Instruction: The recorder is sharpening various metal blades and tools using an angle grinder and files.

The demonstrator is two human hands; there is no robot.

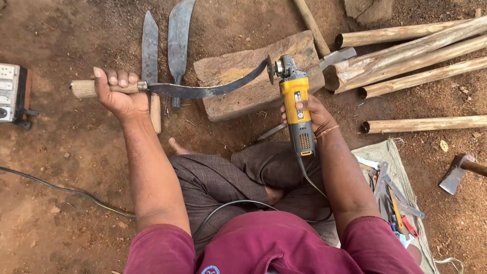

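Yellow angle grinder (297, 109) gripped in right hand (314, 114), fingers wrapped round its body; a dark label strip runs along the top of the yellow housing. Body lies near vertical in head view, disc end away from the person, cord trailing back toward the lap. Grinding disc (270, 69) touches the tip of a curved sickle blade (213, 89). Left hand (116, 94) is clamped on the sickle's wooden handle (83, 89). Sickle's long axis runs left to right, tip curving up to the right, above a wooden block (253, 76). Hands well apart. Two flat blades (165, 43) lie on dirt beyond. Pale switch box (10, 91) at left edge. Wooden poles (416, 56) at right; hand tools on a cloth (393, 152) lower right.
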